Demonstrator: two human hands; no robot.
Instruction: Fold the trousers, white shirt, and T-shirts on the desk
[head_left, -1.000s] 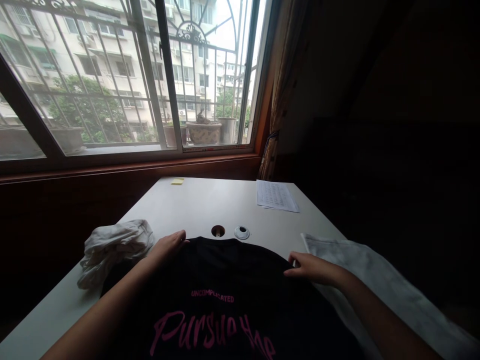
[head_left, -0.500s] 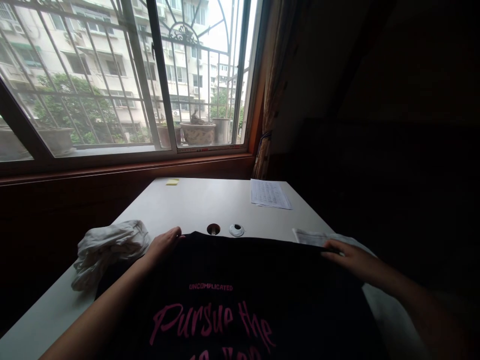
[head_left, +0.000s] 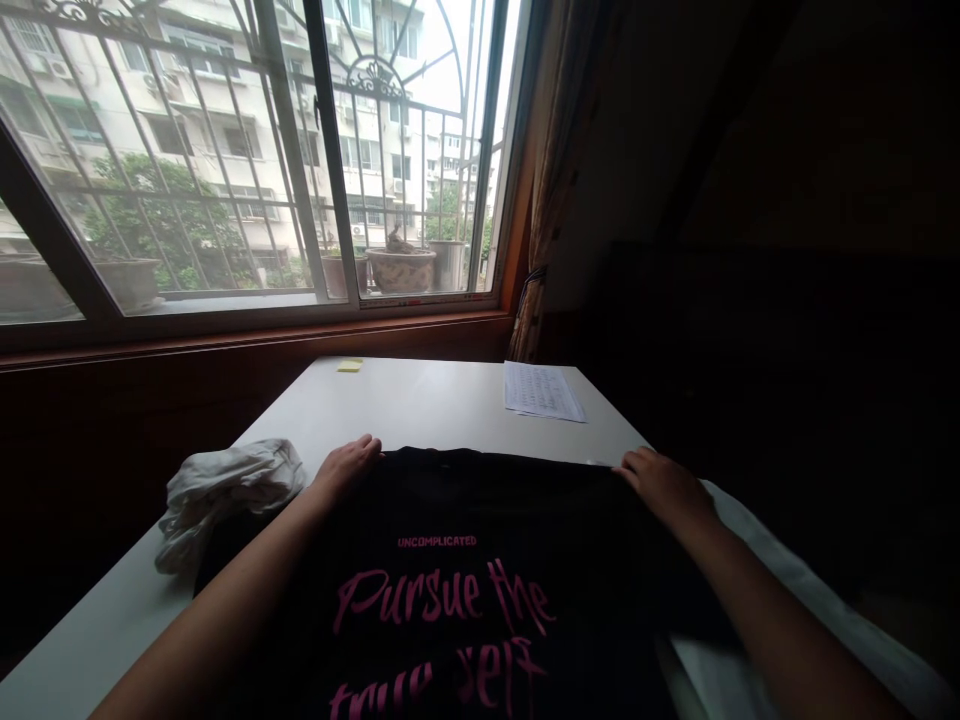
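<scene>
A black T-shirt (head_left: 480, 500) with pink lettering spreads in front of me, its printed side up and its lower part cut off by the frame. My left hand (head_left: 351, 464) grips the far edge at its left corner, fingers closed on the cloth. At the right corner of that same edge, my right hand (head_left: 660, 480) is closed on the fabric too. The edge between them is pulled nearly straight. Crumpled white cloth (head_left: 225, 490) lies just left of my left forearm. Other pale fabric (head_left: 810, 610) shows beneath my right forearm.
The white table (head_left: 427, 400) reaches toward a barred window (head_left: 405, 150). A sheet of paper (head_left: 544, 392) and yellow sticky notes (head_left: 349, 366) lie at its far end. A tied curtain (head_left: 529, 310) hangs behind the far right corner.
The shirt's far edge has moved away from me and now covers the round table hole and its cap. My right hand has shifted left and forward, and more lettering shows.
</scene>
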